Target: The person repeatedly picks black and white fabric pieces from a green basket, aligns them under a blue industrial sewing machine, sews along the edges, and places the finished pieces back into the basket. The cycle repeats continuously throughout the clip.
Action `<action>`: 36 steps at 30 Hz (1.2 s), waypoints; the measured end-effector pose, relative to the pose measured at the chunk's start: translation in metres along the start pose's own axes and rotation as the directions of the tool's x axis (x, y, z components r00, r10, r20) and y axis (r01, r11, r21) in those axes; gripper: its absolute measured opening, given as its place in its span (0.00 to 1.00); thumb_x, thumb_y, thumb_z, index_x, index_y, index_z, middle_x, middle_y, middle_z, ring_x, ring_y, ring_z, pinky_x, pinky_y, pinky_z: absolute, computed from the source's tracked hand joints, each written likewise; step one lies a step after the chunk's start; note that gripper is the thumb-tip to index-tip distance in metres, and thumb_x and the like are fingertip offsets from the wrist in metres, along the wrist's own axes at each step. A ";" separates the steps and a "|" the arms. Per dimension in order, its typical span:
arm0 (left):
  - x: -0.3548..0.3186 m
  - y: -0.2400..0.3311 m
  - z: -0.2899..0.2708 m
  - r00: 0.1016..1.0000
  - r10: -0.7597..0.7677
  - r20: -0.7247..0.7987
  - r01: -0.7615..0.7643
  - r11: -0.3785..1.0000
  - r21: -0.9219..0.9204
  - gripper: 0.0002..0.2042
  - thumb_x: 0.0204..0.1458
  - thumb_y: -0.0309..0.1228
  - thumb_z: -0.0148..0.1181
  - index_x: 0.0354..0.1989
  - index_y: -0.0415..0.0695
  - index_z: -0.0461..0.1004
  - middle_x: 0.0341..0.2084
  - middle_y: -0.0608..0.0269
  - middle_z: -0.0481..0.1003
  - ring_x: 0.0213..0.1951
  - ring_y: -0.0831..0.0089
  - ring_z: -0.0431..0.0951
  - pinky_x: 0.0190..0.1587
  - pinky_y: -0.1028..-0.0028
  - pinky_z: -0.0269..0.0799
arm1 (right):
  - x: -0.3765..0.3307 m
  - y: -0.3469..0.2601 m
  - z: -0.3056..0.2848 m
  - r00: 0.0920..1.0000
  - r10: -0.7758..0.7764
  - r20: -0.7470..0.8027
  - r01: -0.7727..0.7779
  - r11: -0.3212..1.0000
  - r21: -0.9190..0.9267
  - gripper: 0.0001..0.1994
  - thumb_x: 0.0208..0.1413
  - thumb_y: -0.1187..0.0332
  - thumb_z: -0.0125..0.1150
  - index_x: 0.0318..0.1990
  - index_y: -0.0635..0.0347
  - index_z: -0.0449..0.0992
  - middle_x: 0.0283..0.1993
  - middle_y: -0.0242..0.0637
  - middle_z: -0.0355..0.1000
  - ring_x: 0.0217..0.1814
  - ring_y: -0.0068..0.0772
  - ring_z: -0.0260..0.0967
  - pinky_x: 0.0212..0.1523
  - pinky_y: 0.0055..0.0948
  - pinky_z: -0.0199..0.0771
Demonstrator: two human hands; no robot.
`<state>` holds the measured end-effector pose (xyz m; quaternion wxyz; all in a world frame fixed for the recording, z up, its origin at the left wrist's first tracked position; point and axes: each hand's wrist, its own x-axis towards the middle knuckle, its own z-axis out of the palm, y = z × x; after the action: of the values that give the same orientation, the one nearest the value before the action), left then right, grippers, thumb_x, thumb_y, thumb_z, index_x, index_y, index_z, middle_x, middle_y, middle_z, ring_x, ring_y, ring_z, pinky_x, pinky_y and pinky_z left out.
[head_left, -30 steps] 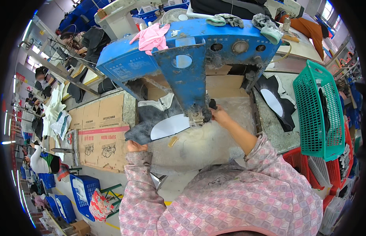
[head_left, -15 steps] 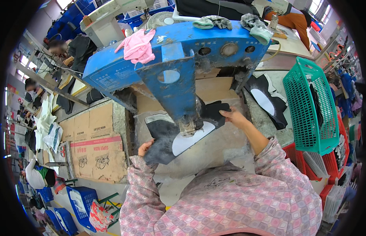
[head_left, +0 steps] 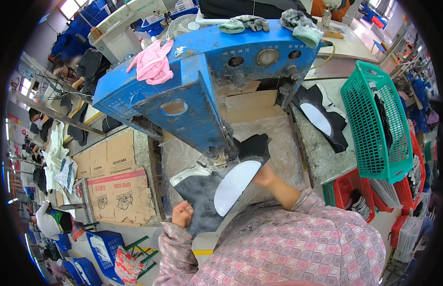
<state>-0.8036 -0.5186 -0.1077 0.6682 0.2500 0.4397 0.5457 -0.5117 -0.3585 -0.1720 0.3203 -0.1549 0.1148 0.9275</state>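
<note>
A black cut fabric piece (head_left: 199, 188) hangs tilted beneath the metal nozzle (head_left: 219, 156) of a blue machine (head_left: 193, 114). On it lies a white half-oval patch (head_left: 237, 187), and a pale strip borders its upper left edge. My left hand (head_left: 183, 213) is closed, fingers curled at the fabric's lower left edge. At the right edge, beside the white patch, my right hand (head_left: 264, 175) is touching the piece; its fingers are blurred and partly hidden. A similar black piece with a white oval patch (head_left: 315, 119) lies on the side table to the right.
A green basket (head_left: 376, 121) stands at the right, above red baskets (head_left: 355, 193). Flattened cardboard (head_left: 116, 183) covers the left table. A pink cloth (head_left: 152, 62) and dirty gloves (head_left: 302, 28) rest on the machine. Blue crates (head_left: 107, 252) are at lower left.
The black piece has moved toward me and turned, with its white patch now out from under the nozzle. My right hand has come inward and down; my left hand has moved lower.
</note>
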 end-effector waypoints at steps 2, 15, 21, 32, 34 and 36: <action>-0.030 0.002 0.003 0.980 -0.119 -0.161 0.132 0.988 0.074 0.08 0.39 0.17 0.48 0.19 0.46 0.61 0.13 0.76 0.56 0.16 0.86 0.54 0.19 0.84 0.48 | 0.026 0.047 -0.037 0.999 -0.001 0.050 0.006 0.994 -0.107 0.15 0.50 0.60 0.45 0.40 0.58 0.70 0.40 0.38 0.69 0.43 0.36 0.66 0.47 0.37 0.64; -0.086 0.005 0.031 0.932 -0.097 -0.349 0.133 0.988 0.080 0.04 0.41 0.20 0.50 0.28 0.39 0.65 0.16 0.76 0.57 0.21 0.87 0.57 0.24 0.86 0.53 | 0.018 0.095 0.004 0.990 -0.084 -0.112 0.056 0.970 -0.235 0.09 0.51 0.65 0.45 0.36 0.58 0.69 0.35 0.36 0.70 0.36 0.31 0.67 0.41 0.33 0.68; -0.120 0.011 0.034 0.916 -0.005 -0.401 0.020 0.999 0.034 0.07 0.40 0.20 0.49 0.31 0.36 0.66 0.20 0.72 0.62 0.25 0.83 0.63 0.33 0.82 0.61 | 0.014 0.139 0.018 0.960 0.071 -0.271 -0.099 0.991 -0.092 0.09 0.52 0.66 0.44 0.36 0.59 0.68 0.33 0.35 0.69 0.34 0.31 0.67 0.37 0.33 0.69; -0.102 0.016 0.035 0.926 -0.030 -0.377 0.055 0.997 0.055 0.19 0.42 0.27 0.48 0.45 0.34 0.60 0.39 0.57 0.67 0.41 0.68 0.69 0.45 0.71 0.64 | 0.029 0.136 0.039 0.980 -0.147 -0.134 0.095 0.937 -0.336 0.11 0.52 0.67 0.43 0.39 0.60 0.67 0.36 0.34 0.69 0.38 0.28 0.66 0.41 0.30 0.67; -0.104 0.015 0.038 0.936 -0.013 -0.351 -0.005 0.999 -0.049 0.18 0.42 0.21 0.46 0.45 0.32 0.61 0.39 0.54 0.68 0.42 0.66 0.69 0.47 0.69 0.63 | 0.030 0.140 0.037 0.975 -0.118 -0.189 0.057 0.952 -0.301 0.11 0.52 0.67 0.42 0.38 0.60 0.67 0.35 0.34 0.69 0.37 0.28 0.66 0.40 0.30 0.67; -0.111 0.015 0.040 0.959 0.060 -0.278 -0.084 0.993 -0.077 0.19 0.41 0.19 0.44 0.46 0.31 0.60 0.41 0.53 0.67 0.44 0.63 0.68 0.49 0.64 0.62 | 0.028 0.145 0.034 0.971 -0.101 -0.218 0.041 0.965 -0.261 0.10 0.51 0.69 0.42 0.38 0.61 0.67 0.35 0.34 0.69 0.36 0.28 0.66 0.38 0.29 0.68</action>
<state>-0.7787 -0.6135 -0.0413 0.5905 0.1580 0.4943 0.6180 -0.6317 -0.4438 -0.1344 0.3156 -0.3049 0.0254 0.8982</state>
